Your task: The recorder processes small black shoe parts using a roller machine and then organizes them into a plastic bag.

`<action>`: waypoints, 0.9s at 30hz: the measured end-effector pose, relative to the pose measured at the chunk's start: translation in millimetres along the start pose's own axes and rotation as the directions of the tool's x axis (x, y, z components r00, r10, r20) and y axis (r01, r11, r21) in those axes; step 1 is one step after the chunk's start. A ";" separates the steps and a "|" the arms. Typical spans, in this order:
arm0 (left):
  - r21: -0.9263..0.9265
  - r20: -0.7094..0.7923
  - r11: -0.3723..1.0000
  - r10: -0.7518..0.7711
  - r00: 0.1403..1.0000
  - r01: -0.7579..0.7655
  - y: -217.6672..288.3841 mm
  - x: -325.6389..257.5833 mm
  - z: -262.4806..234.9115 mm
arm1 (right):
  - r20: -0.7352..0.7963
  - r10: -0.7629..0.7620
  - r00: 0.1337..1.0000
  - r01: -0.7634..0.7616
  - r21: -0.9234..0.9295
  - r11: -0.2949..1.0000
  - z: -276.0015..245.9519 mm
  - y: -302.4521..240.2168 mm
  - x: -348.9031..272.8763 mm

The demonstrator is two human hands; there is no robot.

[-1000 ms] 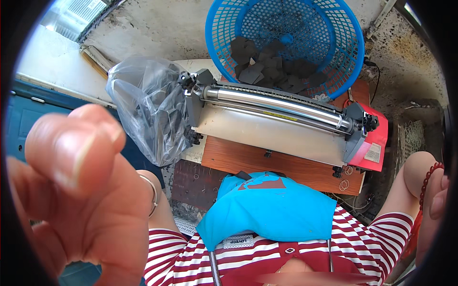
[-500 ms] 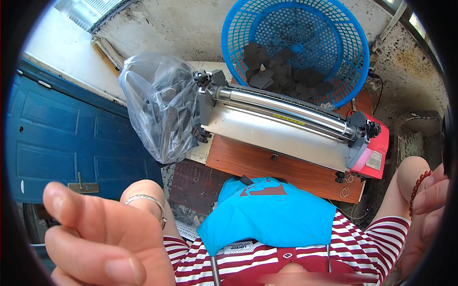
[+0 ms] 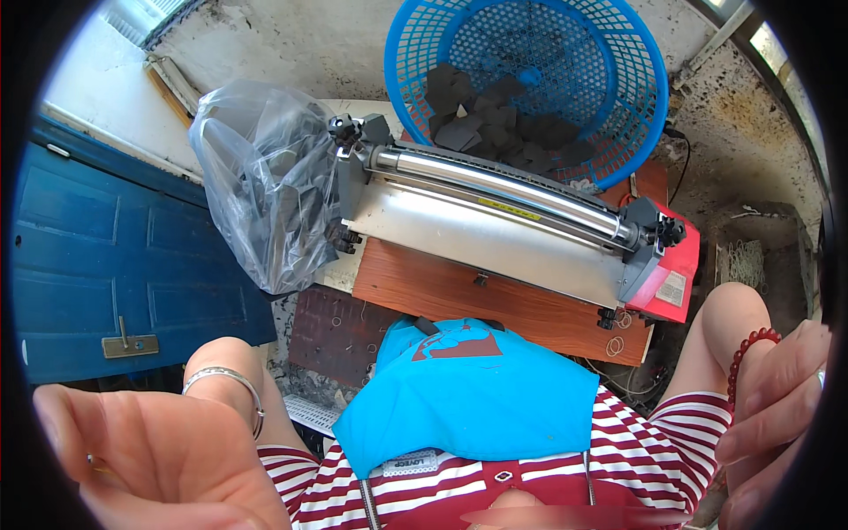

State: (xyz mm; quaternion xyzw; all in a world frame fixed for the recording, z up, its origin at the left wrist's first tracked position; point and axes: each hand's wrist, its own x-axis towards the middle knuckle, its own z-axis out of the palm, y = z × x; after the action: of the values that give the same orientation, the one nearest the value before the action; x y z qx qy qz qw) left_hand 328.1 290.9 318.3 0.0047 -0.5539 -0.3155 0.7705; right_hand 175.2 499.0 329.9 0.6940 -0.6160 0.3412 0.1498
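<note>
Palm up at the lower left, my left hand (image 3: 168, 455) is raised close to the camera with its fingers apart and nothing held; a silver bangle (image 3: 225, 374) circles the wrist. My right hand (image 3: 782, 402) is at the right rim, its fingers loosely stretched and partly cut off by the dark edge. A red bead bracelet (image 3: 735, 362) is on that wrist. Neither hand touches the roller machine (image 3: 495, 230), which has a steel roller, a metal feed plate and a red end cover. Over my lap lies a bright blue apron (image 3: 468, 397).
Behind the machine, a blue mesh basket (image 3: 649, 132) holds dark flat pieces (image 3: 481, 119). A clear plastic bag (image 3: 265, 185) of dark pieces leans left of the machine, on the wooden table (image 3: 424, 283). A blue panelled door (image 3: 79, 256) is on the left.
The view has shifted, so the machine, basket and bag sit further left. My left hand has moved lower and left, its fingers less raised. More of my right hand shows.
</note>
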 end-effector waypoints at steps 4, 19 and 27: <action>-0.066 0.436 0.996 0.080 0.897 -0.057 -9.0 -1.2 -31.3 | -0.016 0.013 1.000 -0.013 0.023 1.000 -11.5 1.2 -21.0; 0.898 0.438 0.308 -0.545 0.715 -0.315 -274.9 -11.1 -274.7 | 0.062 0.743 0.667 -0.666 0.496 0.557 204.3 40.4 -86.3; 0.809 0.478 0.585 -0.594 0.647 -0.061 -427.2 18.5 -309.8 | 0.357 0.583 0.730 -0.673 0.523 0.523 394.7 -4.9 23.1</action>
State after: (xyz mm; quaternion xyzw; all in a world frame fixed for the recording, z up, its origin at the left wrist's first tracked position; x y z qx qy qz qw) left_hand 391.4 -166.3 62.1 0.3009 -0.8747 -0.1476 0.3500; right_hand 294.2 234.5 61.0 0.4540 -0.6844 0.5061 -0.2633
